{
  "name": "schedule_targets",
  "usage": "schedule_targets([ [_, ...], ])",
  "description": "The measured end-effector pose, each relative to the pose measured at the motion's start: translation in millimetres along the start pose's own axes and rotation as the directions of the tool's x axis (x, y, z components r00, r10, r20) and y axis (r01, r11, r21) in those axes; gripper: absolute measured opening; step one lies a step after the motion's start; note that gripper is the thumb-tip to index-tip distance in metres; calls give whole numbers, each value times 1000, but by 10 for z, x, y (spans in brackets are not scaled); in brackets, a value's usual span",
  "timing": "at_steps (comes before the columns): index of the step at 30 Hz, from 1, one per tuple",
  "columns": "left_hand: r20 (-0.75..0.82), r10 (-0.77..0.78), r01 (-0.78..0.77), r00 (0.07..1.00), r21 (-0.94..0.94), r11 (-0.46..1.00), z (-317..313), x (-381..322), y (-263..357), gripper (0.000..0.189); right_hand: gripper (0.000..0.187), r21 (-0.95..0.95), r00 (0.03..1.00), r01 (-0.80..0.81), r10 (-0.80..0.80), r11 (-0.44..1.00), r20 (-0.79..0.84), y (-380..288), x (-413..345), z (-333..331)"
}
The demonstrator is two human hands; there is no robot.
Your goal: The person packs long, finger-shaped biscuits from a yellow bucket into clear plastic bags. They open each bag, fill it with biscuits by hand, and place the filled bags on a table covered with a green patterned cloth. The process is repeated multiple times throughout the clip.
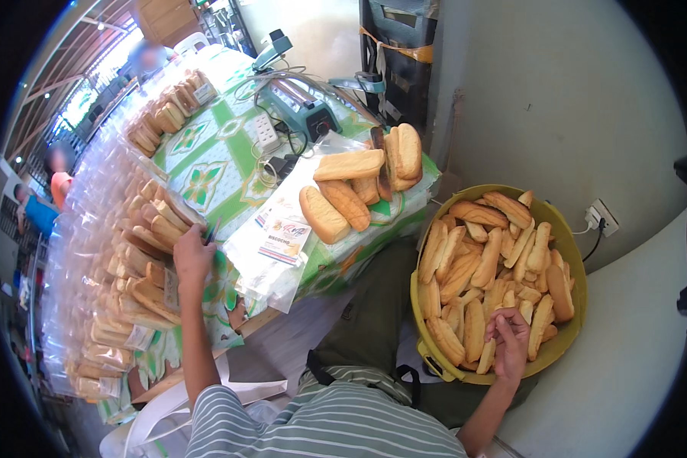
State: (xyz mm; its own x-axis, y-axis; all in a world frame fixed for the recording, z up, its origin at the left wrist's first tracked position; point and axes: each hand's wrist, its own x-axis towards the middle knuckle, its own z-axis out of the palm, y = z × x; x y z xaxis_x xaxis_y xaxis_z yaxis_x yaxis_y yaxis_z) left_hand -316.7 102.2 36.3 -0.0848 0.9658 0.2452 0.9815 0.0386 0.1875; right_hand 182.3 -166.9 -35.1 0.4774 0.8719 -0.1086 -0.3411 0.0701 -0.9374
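My left hand (pixel 193 255) is at the near end of a clear plastic bag of bread sticks (pixel 163 226), its fingers closed at the bag's edge. Beside that thumb lies a thin, dark, pointed object (pixel 213 229), too small to name. Over the front of a yellow plastic tub (pixel 577 329) my right hand (pixel 509 340) has its fingers curled. A piece of toasted bread (pixel 486 356) shows just below those fingers; whether they grip it is hidden. Many more toasted bread sticks (pixel 484 266) fill the tub.
Loose loaves (pixel 349 166) and labelled plastic bags (pixel 283 243) lie on a green patterned tablecloth (pixel 197 180). Behind them are an impulse sealer (pixel 306 109), a power strip (pixel 266 131) and cords. Filled bags (pixel 109 326) line the left edge. People (pixel 40 212) are farther left.
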Motion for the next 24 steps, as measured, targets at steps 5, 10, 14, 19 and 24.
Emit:
schedule_targets([
  [5, 62, -17, 43, 998, -462, 886, -86, -9, -6, 35, 10, 38, 1000, -1, 2, 999, -24, 2, -52, -28],
  [10, -27, 19, -33, 999, -723, 690, -317, -204, 340, 47, 10, 1, 999, -4, 4, 1000, -42, -21, -60, 10],
  [14, 6, 140, -55, 990, -904, 424, -399, -362, 952, 48, 10, -17, 999, -30, 29, 999, -14, -17, -25, 151],
  [19, 67, 279, -44, 958, -926, 375, -272, -499, 1728, 45, 11, -68, 1000, -24, 25, 997, 12, 1, -31, 339],
  [24, 4, 423, -236, 906, -825, 514, -86, -665, 2259, 32, 12, -86, 998, -69, 69, 994, -1, 55, -121, 333],
])
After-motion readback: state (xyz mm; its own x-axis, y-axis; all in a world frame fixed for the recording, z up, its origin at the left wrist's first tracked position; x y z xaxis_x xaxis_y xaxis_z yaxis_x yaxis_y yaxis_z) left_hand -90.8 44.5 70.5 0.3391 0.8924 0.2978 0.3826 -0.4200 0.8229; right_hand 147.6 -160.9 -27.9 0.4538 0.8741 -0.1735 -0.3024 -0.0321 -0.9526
